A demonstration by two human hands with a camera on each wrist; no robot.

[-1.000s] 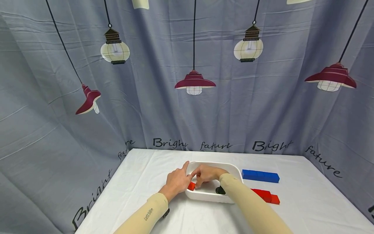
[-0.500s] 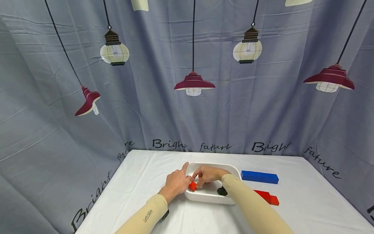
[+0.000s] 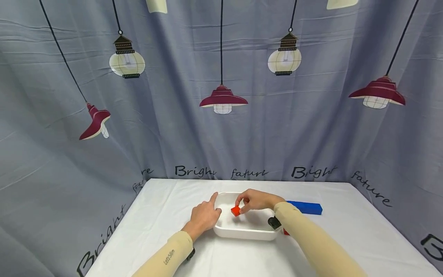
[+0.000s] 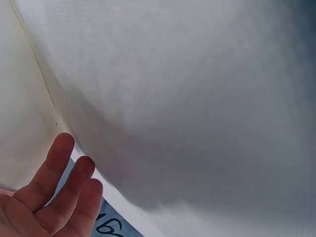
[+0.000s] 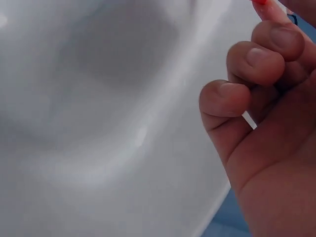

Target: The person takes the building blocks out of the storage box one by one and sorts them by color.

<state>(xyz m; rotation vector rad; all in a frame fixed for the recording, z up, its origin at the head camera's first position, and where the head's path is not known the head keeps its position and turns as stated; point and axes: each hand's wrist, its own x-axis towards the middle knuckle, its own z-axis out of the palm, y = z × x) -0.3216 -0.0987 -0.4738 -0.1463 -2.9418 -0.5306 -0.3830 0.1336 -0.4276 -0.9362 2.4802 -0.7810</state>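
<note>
My right hand [image 3: 262,200] pinches a small red block [image 3: 235,210] between thumb and index finger, raised over the inside of a white tray [image 3: 242,234]. In the right wrist view, only a sliver of red shows at the top edge; the other fingers [image 5: 256,61] curl inward. At the tray's left rim, my left hand [image 3: 203,216] rests with the index finger straight along the edge and the thumb reaching over it. The left wrist view shows three more fingers [image 4: 64,187] fairly straight, their tips by a pale wall.
A row of blue blocks [image 3: 308,208] lies right of the tray, partly behind my right wrist. A bit of red block [image 3: 285,232] peeks out beside my right sleeve [image 3: 313,238], which covers more of that area. White cloth covers the table [image 3: 221,261]; a printed curtain hangs behind.
My right hand has lifted the red block from the tray's front left corner and carried it up and to the right. My left hand stays at the rim. The view has shifted slightly.
</note>
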